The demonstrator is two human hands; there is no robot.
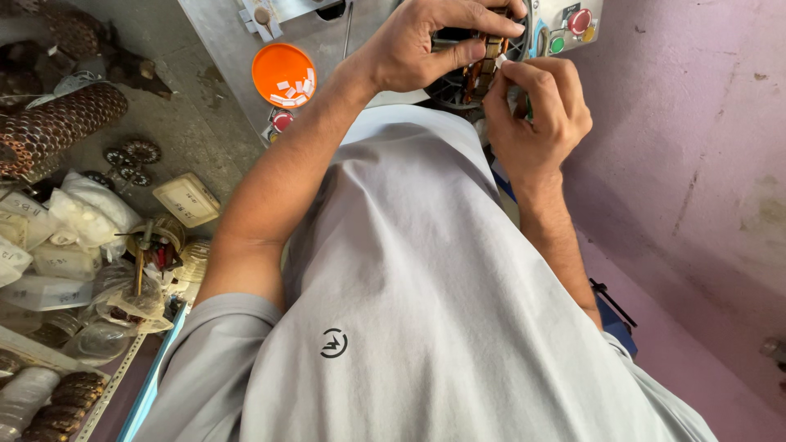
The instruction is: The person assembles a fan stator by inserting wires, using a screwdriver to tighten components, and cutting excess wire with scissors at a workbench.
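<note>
Motor stator (473,78), top centre of frame, partly hidden by both hands. Left hand (426,45) closed around it; right hand (536,110) pinches a small white slip (500,62) at its copper windings. Insertion appears under way; more slips remain on the orange lid (283,75), upper left.

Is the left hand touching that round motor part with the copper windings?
Touching. The head view shows the left hand wrapped over the wound motor part, thumb and fingers pressed against it.
</note>
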